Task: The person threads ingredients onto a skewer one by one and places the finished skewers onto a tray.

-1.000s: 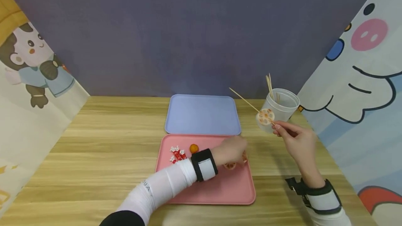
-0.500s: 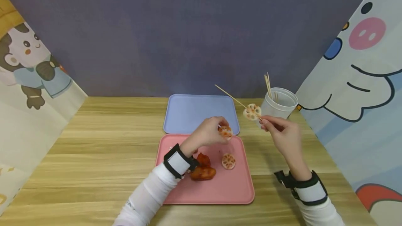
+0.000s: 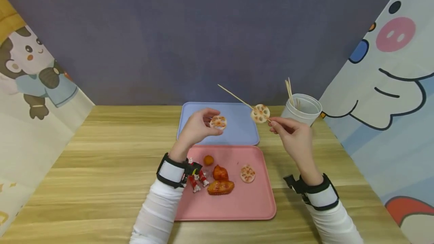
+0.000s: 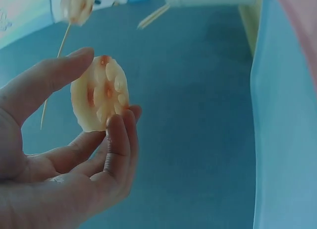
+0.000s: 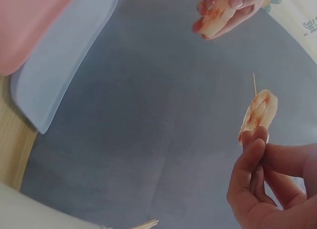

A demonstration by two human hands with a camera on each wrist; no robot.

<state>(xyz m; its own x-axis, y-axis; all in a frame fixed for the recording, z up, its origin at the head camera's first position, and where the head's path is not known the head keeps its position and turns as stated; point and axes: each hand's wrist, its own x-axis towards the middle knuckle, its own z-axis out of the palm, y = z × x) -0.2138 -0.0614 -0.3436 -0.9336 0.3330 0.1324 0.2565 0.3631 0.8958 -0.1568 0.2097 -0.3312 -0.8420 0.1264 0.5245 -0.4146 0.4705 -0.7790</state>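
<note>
My left hand (image 3: 199, 127) holds a lotus root slice (image 4: 101, 94) by its edges between thumb and fingers, over the blue tray (image 3: 234, 133). My right hand (image 3: 296, 138) pinches the near end of a wooden skewer (image 3: 235, 96). A second lotus root slice (image 3: 260, 113) is threaded on that skewer, close to the right fingertips. The skewer's long bare part slants up and left, toward the space above the held slice. In the head view the two slices are a short gap apart.
On the pink tray (image 3: 244, 210) lie another lotus root slice (image 3: 248, 173), a browned wing-shaped piece (image 3: 221, 187), a reddish-orange piece (image 3: 220, 173), an orange ball (image 3: 208, 160) and several red-and-white pieces (image 3: 194, 183). A white tub (image 3: 301, 110) at the right holds several skewers (image 3: 289, 90).
My left hand has taken a lotus root slice from the pink tray and carried it up and left over the blue tray. My right hand has moved left with the skewer.
</note>
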